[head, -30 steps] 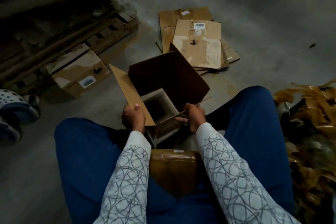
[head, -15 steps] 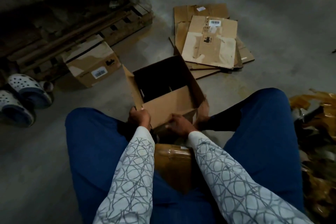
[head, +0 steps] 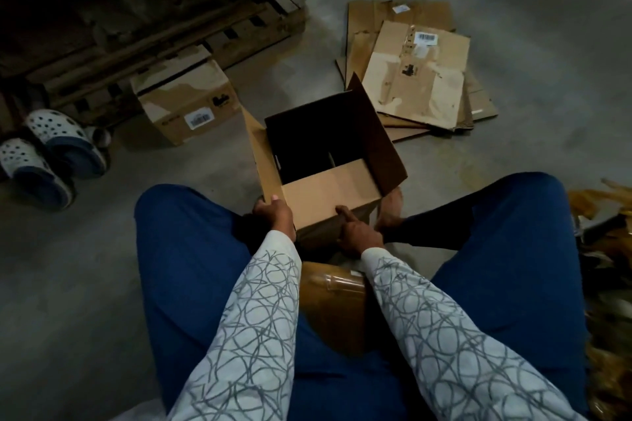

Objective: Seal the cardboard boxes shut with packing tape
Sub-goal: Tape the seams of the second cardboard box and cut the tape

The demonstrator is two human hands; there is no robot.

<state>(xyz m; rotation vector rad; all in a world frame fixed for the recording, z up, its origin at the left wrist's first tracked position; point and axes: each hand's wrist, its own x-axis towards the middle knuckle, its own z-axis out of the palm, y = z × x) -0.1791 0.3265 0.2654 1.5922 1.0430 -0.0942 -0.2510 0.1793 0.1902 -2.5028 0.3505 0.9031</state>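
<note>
An open cardboard box [head: 330, 195] stands on the floor between my knees, its near flap folded in over the opening and its far and left flaps still up. My left hand [head: 275, 217] grips the box's near left corner. My right hand [head: 357, 236] holds the near edge, thumb on the folded flap. A roll of brown packing tape [head: 333, 311] lies in my lap between my forearms.
A closed carton [head: 186, 102] sits by a wooden pallet [head: 143, 41] at the left. Flattened cardboard sheets [head: 415, 79] lie beyond the box. A pair of clogs [head: 51, 150] is at the far left. Crumpled brown tape [head: 605, 301] is piled at the right.
The near flap went from upright to folded flat over the opening. My right hand moved from that flap's edge down to the box's near side. The view shifted slightly.
</note>
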